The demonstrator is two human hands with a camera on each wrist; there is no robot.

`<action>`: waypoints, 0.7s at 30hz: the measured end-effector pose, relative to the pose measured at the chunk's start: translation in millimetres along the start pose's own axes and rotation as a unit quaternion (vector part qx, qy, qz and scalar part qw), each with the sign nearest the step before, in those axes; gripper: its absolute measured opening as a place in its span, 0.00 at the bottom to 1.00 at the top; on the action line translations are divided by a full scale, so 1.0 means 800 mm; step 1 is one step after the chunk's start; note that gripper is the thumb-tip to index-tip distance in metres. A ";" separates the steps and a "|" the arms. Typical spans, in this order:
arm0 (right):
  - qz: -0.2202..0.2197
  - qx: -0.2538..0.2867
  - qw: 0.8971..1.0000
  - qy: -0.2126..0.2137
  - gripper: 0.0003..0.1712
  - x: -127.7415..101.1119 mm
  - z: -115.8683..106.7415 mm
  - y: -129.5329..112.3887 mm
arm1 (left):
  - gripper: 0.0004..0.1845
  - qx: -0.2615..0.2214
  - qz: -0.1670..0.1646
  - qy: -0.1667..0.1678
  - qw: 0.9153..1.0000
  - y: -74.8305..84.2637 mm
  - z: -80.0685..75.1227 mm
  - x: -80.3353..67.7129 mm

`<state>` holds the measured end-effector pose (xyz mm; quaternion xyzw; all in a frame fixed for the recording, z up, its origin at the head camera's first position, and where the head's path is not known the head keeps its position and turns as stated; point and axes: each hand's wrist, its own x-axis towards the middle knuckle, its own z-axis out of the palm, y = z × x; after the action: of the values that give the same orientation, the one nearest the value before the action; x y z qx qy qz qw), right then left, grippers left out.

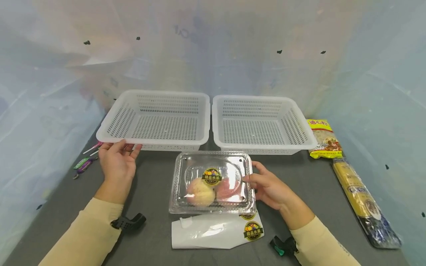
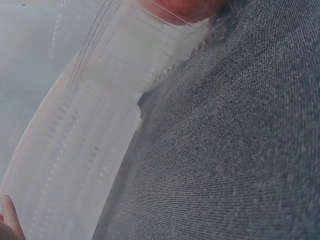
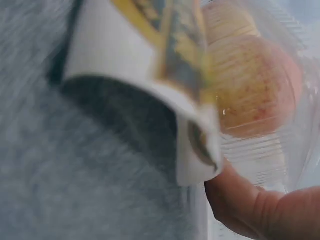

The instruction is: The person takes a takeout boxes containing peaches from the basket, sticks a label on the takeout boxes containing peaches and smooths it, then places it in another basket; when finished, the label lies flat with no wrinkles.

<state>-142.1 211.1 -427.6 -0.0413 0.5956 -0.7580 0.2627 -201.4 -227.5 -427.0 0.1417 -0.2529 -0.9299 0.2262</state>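
A clear plastic fruit box [image 1: 186, 162] with two peaches [image 1: 200, 193] inside stands at the middle front, its lid down. A round black-and-gold sticker [image 1: 212, 177] is on that lid. My right hand [image 1: 273, 190] grips the box at its right side; in the right wrist view its thumb [image 3: 245, 200] lies along the clear plastic. At the front rim of the left white basket [image 1: 166, 142] is my left hand [image 1: 118, 164], its fingers loosely bent and touching the rim. The left wrist view shows only one fingertip [image 2: 11, 215] by the basket.
A white sheet of stickers [image 1: 213, 232] lies curled in front of the box. Beside the left basket stands a second white basket [image 1: 263, 146]. A yellow pasta bag [image 1: 324, 138] and a long noodle pack [image 1: 364, 203] lie right. Wrapped candies [image 1: 83, 164] are at the left.
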 end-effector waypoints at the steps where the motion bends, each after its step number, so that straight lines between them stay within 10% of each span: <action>1: -0.008 -0.001 1.000 -0.009 0.37 -0.001 0.000 -0.001 | 0.23 0.000 0.001 0.001 1.000 0.000 0.000 0.000; 21: -0.125 0.046 0.986 -0.100 0.34 -0.010 0.027 -0.069 | 0.24 0.001 0.017 -0.003 1.000 -0.002 -0.002 0.001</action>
<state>-146.2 204.2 -368.3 -0.1793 0.5209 -0.8035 0.2257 -202.1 -227.5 -429.1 0.1350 -0.2572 -0.9261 0.2408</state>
